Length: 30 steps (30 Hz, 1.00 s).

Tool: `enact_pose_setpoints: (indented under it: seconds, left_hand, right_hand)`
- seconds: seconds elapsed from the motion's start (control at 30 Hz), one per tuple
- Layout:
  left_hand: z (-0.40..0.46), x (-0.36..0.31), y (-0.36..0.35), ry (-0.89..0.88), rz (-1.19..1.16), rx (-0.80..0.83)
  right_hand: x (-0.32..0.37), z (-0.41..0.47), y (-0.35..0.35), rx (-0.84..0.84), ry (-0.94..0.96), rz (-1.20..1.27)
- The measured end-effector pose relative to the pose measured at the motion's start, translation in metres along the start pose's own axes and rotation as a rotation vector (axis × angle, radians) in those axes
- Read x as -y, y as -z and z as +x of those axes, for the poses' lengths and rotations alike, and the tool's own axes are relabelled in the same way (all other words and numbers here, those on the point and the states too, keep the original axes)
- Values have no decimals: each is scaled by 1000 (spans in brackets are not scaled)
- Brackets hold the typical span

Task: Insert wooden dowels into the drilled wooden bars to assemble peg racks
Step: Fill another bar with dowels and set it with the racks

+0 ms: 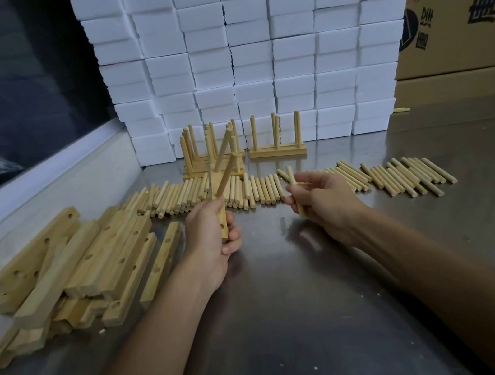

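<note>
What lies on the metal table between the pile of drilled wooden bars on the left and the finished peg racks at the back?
In the head view, a row of loose wooden dowels lies between them.

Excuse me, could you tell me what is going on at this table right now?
A person is assembling peg racks. The left hand grips a drilled bar with two dowels already slanting up from it, while the right hand holds a loose dowel, not yet inserted. More bars lie piled at left, a row of dowels lies across the table, and finished racks stand behind.
</note>
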<state>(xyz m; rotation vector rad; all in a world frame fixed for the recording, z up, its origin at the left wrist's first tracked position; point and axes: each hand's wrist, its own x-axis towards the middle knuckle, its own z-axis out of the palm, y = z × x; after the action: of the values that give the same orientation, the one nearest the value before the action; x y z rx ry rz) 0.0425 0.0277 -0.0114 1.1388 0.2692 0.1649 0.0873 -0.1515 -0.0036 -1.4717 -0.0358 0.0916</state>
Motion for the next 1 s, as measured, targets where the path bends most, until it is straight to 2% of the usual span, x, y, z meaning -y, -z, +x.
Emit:
enact_pose_setpoints:
  seconds: [0.1,0.2,0.4,0.6,0.7,0.87,1.0]
  left_hand:
    - [-1,-1,-1,15,-11,6]
    - [-4,-3,-3,33,-55,33]
    - [-6,-5,-7,34,-73,73]
    - [-8,-3,-7,39,-51,99]
    - [-8,-2,-5,43,-42,110]
    - [-8,-4,-3,39,-67,152]
    - [-8,-3,-4,48,-75,154]
  right_hand:
    - [4,-2,0,118,-60,148]
    - [6,-7,-2,219,-35,145]
    - [7,-10,-8,291,-23,219]
    - [4,-9,-10,329,-4,180]
    - [4,-11,-10,328,27,77]
    - [0,-14,-16,331,171,-262]
    - [1,-16,-20,265,383,-487]
